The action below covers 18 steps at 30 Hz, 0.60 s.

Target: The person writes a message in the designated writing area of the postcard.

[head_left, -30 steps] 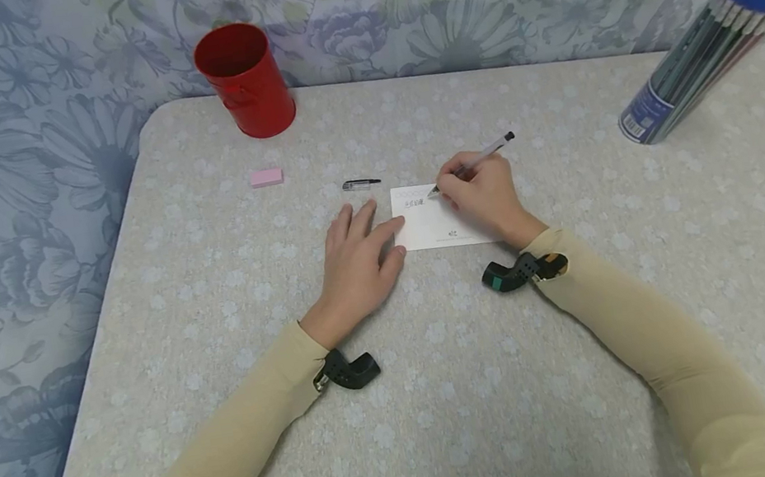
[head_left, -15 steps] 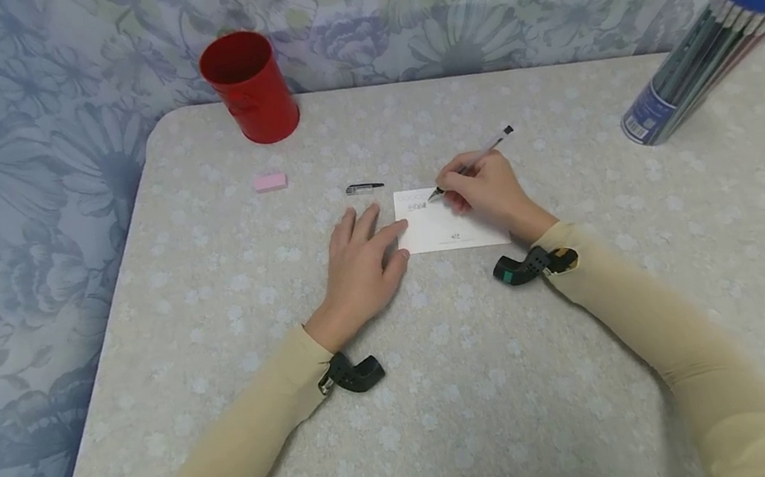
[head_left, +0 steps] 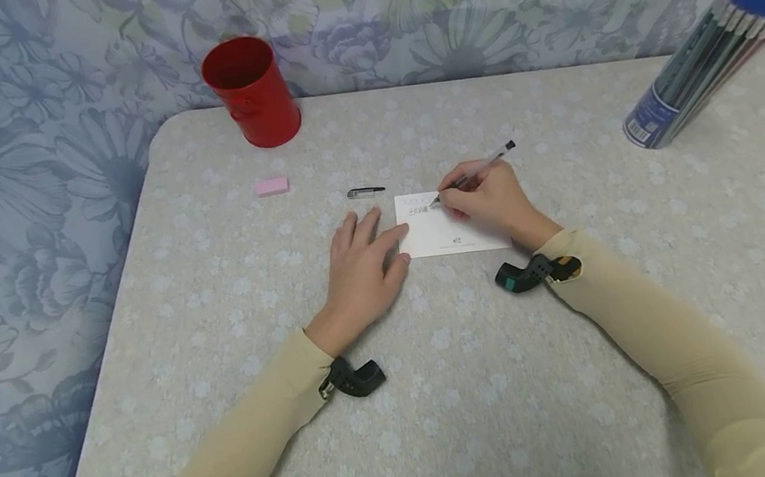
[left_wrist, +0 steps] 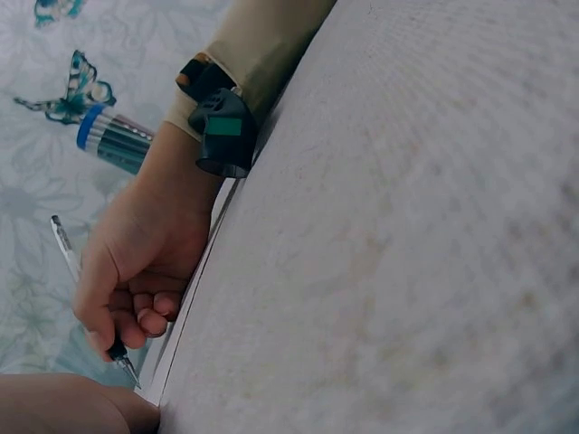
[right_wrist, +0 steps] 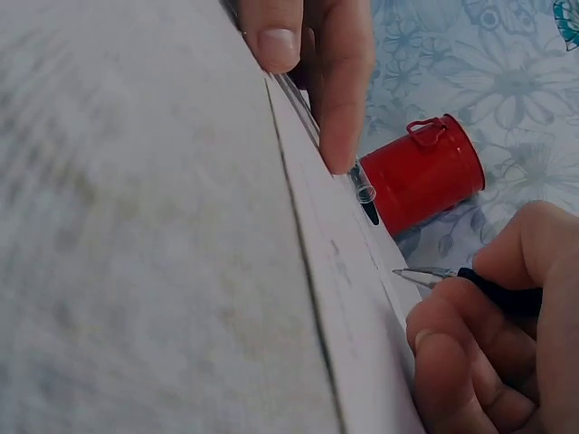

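A white card with a short line of handwriting near its top lies on the table. My right hand pinches a clear pen with a black grip between thumb and fingers. The pen's tip is at the end of the written line; whether it touches the card I cannot tell. My left hand rests flat with fingers spread, its index finger and thumb at the card's left edge. Just beyond the left fingertips lies a clear and black pen cap.
A pink eraser lies left of the cap. Behind it stands a red metal bucket. A blue-lidded tube of pencils stands at the back right. Floral wallpaper borders the table's back edge.
The pen's rear end tipped up slightly, then down again, as the right hand shifted a little. The left hand kept its place by the card. The whole view moved slightly.
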Each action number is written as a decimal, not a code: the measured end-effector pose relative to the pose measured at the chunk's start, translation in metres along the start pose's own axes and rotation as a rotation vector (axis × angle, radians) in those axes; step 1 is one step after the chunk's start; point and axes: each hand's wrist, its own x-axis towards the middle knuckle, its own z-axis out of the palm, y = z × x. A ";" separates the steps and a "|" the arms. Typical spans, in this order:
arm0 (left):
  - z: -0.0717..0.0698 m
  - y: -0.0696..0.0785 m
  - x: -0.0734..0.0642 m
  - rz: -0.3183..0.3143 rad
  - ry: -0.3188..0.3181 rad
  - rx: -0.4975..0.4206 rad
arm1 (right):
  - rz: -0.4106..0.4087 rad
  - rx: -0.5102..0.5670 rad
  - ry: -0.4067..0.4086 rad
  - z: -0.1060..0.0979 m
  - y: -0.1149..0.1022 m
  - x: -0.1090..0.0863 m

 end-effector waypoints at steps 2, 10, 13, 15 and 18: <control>0.000 0.001 0.000 -0.002 -0.002 -0.003 | -0.009 -0.008 0.005 0.000 0.000 0.000; -0.001 0.001 -0.001 -0.005 -0.008 -0.004 | 0.008 -0.028 0.000 0.002 -0.001 0.000; -0.001 0.001 -0.001 -0.006 -0.009 -0.005 | 0.011 -0.039 -0.001 0.002 -0.002 0.000; -0.001 0.001 -0.001 -0.005 -0.009 -0.006 | 0.012 -0.045 0.001 0.002 -0.003 0.000; -0.001 0.001 0.000 -0.004 -0.008 -0.006 | 0.010 -0.054 0.003 0.002 -0.004 -0.001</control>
